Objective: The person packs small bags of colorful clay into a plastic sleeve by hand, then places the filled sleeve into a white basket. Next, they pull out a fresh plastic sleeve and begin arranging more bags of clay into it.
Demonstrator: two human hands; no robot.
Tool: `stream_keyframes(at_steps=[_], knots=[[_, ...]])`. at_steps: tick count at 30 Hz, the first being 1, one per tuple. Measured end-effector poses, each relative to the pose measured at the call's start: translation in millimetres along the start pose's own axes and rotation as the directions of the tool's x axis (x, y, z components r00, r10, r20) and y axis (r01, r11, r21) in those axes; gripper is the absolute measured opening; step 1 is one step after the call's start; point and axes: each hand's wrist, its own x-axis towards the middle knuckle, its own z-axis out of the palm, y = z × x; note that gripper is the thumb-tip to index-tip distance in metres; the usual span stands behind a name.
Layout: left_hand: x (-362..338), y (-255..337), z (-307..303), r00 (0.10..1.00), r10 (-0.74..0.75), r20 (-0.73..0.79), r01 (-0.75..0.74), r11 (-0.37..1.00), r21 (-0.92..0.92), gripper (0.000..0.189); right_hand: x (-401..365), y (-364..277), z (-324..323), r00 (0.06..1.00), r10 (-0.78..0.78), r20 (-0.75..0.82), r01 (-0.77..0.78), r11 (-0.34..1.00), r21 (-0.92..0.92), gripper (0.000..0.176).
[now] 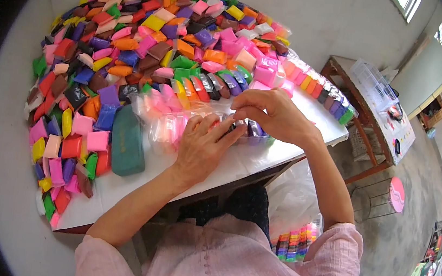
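Both of my hands meet over a clear plastic bag (164, 131) near the table's front edge. My left hand (203, 146) rests on the bag, its fingers bent and slightly apart on dark and reddish packets inside. My right hand (267, 112) is beside it, thumb and forefinger pinched together at the bag's edge; what lies between them is too small to tell. Just behind the hands, a row of wrapped packets in green, orange, red, black and purple (213, 86) lies on the table. A dark green case (128, 141) sits left of the bag.
A large heap of coloured packets (128, 43) covers the table's (169, 184) left and back. A filled clear pack (319, 89) lies at the right end. Beyond are a wooden side table (363, 110), a pink-topped stool (396, 194) and, below, a basket of packets (296, 242).
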Motion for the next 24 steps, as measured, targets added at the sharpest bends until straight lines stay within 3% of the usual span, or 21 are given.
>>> stream_keyframes(at_steps=[5, 8, 15, 21, 24], knots=[[-0.7, 0.4, -1.2, 0.999, 0.032, -0.039, -0.030, 0.999, 0.032, 0.051, -4.7, 1.1, 8.4, 0.996, -0.033, -0.088, 0.044, 0.992, 0.118, 0.016], [-1.2, 1.5, -2.0, 0.995, 0.066, -0.079, -0.061, 0.996, 0.058, 0.039, -7.4, -0.6, 5.4, 0.999, 0.031, -0.013, -0.030, 0.995, 0.094, 0.017], [-5.5, 0.9, 2.0, 0.967, 0.163, -0.194, -0.141, 0.983, 0.122, 0.023, -9.3, -0.7, 6.0, 0.999, -0.018, -0.027, 0.019, 0.998, 0.066, 0.014], [-5.8, 5.8, -3.8, 0.978, 0.038, -0.206, -0.007, 0.988, 0.152, 0.022, -13.7, -1.6, 8.8, 0.997, -0.063, -0.034, 0.063, 0.998, 0.008, 0.012], [-5.4, 8.3, 3.6, 0.902, 0.066, -0.427, 0.055, 0.962, 0.266, 0.026, -17.2, -8.0, 6.8, 0.999, -0.041, 0.010, 0.042, 0.996, -0.076, 0.013]])
